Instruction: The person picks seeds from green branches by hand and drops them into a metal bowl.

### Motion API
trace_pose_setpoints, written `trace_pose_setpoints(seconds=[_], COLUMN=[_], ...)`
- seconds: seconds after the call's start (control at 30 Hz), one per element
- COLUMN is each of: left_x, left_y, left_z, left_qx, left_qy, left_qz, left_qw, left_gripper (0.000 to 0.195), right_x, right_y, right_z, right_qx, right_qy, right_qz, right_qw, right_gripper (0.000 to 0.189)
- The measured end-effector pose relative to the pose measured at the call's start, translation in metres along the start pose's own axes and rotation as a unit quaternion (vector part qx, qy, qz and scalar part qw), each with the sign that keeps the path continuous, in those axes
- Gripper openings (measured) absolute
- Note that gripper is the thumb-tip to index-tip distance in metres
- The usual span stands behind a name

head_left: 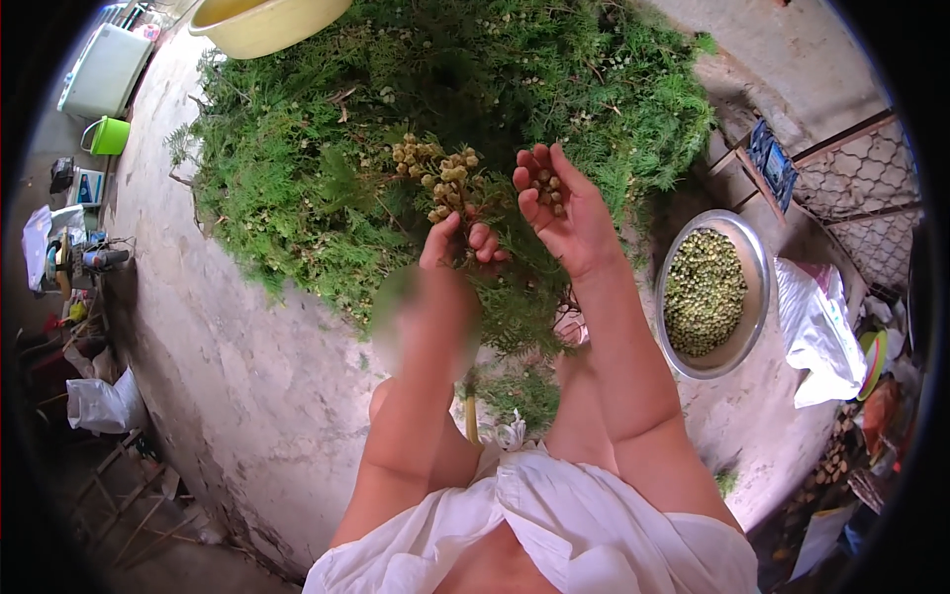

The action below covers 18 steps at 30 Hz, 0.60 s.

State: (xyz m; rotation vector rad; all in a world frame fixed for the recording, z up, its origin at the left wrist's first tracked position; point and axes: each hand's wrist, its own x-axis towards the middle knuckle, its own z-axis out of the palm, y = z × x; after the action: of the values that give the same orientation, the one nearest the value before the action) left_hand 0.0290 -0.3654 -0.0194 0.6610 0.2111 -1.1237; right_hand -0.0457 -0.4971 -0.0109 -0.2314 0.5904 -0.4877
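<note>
My left hand (467,241) grips a leafy conifer sprig whose clustered, yellowish-brown cones (449,174) stick up past the fingers. To its right, my right hand (560,200) is cupped, palm up, around several loose cones (548,191) of the same kind. Both hands are over the near edge of a large heap of green conifer branches (297,171), dotted with pale cones. On the floor to the right of my right forearm stands a metal basin (758,304), holding a thick layer of greenish picked cones (705,293).
A yellow plastic tub (267,26) sits at the heap's far left. White sacks (816,327) and a wire-mesh frame (861,171) flank the basin's right. Along the left wall are a bright green bucket (109,136), a white sack (107,401) and wooden sticks (133,497).
</note>
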Motion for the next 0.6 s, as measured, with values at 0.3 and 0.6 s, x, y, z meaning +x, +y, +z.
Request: trace_pose_setpoints(seconds=[0.3,0.6], left_x=[0.007,0.000], left_y=[0.005,0.008], left_z=[-0.019,-0.021], left_qx=[0.117,0.267], left_qy=[0.069,0.003], left_qz=[0.079,0.154], left_qw=[0.987,0.951], left_gripper=[0.026,0.037], right_x=[-0.030,-0.027], right_y=[0.025,0.056], right_z=[-0.002,0.002], right_qx=[-0.449,-0.685], right_qy=[-0.148,-0.126], right_qz=[-0.123,-0.377], right_qw=[0.873,0.610], right_gripper=[0.019,0.032])
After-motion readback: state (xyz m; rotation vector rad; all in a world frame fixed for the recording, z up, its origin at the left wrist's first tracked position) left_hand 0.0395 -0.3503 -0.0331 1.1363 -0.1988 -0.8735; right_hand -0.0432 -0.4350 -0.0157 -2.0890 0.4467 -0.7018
